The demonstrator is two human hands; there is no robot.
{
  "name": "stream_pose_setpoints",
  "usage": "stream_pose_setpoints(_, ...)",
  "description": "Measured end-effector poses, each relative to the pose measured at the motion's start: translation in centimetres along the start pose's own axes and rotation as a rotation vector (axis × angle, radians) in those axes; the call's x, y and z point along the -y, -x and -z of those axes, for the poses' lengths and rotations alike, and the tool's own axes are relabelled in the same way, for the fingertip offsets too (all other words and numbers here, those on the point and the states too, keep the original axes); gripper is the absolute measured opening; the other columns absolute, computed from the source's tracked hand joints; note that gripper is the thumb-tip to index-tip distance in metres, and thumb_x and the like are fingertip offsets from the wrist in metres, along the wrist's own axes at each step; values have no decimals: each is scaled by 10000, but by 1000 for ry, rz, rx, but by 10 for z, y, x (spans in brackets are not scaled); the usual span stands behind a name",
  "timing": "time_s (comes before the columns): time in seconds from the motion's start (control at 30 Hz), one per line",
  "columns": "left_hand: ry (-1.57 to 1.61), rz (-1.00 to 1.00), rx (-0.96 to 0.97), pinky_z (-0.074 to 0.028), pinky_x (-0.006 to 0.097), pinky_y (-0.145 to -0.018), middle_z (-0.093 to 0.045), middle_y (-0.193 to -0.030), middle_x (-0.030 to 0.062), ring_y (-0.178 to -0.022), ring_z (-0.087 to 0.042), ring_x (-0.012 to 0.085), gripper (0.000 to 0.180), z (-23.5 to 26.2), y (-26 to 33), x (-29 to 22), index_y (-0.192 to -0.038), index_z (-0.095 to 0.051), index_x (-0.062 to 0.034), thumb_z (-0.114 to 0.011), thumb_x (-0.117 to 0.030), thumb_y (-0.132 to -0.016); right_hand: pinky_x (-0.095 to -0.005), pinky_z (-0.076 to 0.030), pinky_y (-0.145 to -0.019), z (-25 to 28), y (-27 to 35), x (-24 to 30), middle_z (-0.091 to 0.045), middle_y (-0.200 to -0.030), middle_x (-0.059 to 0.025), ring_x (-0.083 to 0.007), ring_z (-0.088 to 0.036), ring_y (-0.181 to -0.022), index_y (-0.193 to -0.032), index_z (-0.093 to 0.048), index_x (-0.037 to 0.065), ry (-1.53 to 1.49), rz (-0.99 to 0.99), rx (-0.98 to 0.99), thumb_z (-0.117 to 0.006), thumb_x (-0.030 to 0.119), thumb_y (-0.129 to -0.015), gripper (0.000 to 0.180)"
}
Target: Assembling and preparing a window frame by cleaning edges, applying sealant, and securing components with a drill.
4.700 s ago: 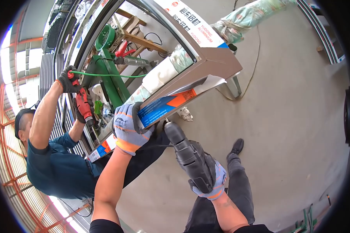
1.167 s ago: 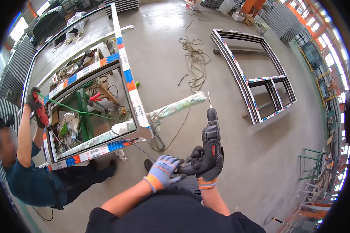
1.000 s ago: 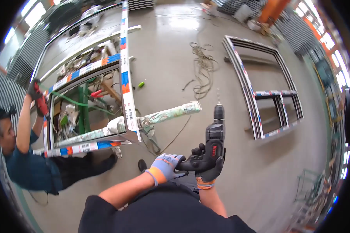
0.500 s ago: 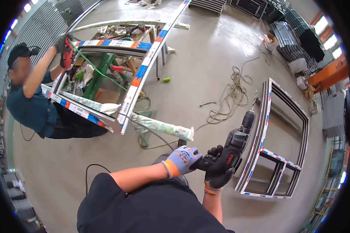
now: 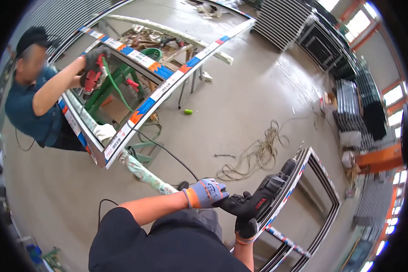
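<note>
A black power drill (image 5: pixel 269 192) with a long bit (image 5: pixel 300 148) is held in front of me, pointing up and to the right. My left hand (image 5: pixel 206 192), in a grey and orange glove, is closed around the rear end of its handle. My right hand (image 5: pixel 246 226), in a black-palmed glove with an orange cuff, grips the drill's body from below. Beyond the drill, and partly hidden by it, is a dark window frame (image 5: pixel 332 190) with red, white and blue tape. A black cord (image 5: pixel 167 152) runs from near my left hand toward the workbench.
At left a co-worker (image 5: pixel 41 99) holds a red power tool (image 5: pixel 93 79) over a large taped frame (image 5: pixel 145 106) on green stands (image 5: pixel 106 93). A wrapped padded bar (image 5: pixel 145 174) extends toward me. A tangled rope-like cable (image 5: pixel 263 152) lies on the floor. Stacked profiles (image 5: pixel 281 22) stand behind.
My view has shifted, so the right-hand window frame appears lower and the drill now overlaps it. The co-worker's red tool has moved lower. Both my hands keep their hold.
</note>
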State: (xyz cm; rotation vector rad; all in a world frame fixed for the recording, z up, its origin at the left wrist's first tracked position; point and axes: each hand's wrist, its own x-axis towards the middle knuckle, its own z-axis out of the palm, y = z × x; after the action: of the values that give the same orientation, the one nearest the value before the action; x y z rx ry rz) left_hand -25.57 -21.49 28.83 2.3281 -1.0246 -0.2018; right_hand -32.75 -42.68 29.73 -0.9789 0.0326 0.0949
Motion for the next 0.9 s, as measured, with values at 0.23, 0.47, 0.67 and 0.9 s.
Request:
stream_pose_setpoints(0.23, -133, 246, -45, -503, 377, -776, -612, -908, 59, -846, -650, 264, 255, -12, -55, 0, -992, -623, -171, -689, -309, -788, -515, -393, -1108, 81, -81, 31, -503, -1400, -217, -384, -509, -1283, -1476, -370, 16, -183, -195, 90, -864, 318, -732, 943)
stream_pose_setpoints(0.47, -164, 488, -203, -503, 383, -753, -609, -881, 62, -828, -646, 277, 227, -14, -95, -2, -953, -619, -168, -681, -267, -759, -526, -416, -1086, 70, -166, 59, -487, -1409, -197, -381, -521, -1267, -1501, -322, 41, -126, -317, 339, -858, 408, -723, 1014)
stream_pose_setpoints(0.67, -39, 486, -432, -500, 407, -709, -601, -854, 77, -764, -629, 299, 214, 2, -114, 36, -944, -616, -163, -690, -233, -756, -515, -425, -1071, 13, -220, 63, -410, -1463, -205, -390, -472, -1301, -1550, -239, 105, -41, -250, 359, -786, 549, -716, 1092)
stream_pose_setpoints(0.9, 59, 355, -609, -502, 400, -683, -595, -860, 74, -781, -629, 290, 216, 33, -162, 121, -909, -590, -145, -678, -281, -766, -467, -445, -1021, -33, -313, 42, -513, -1355, -213, -365, -519, -1242, -1496, -319, 19, 112, -154, 149, -640, 579, -826, 931)
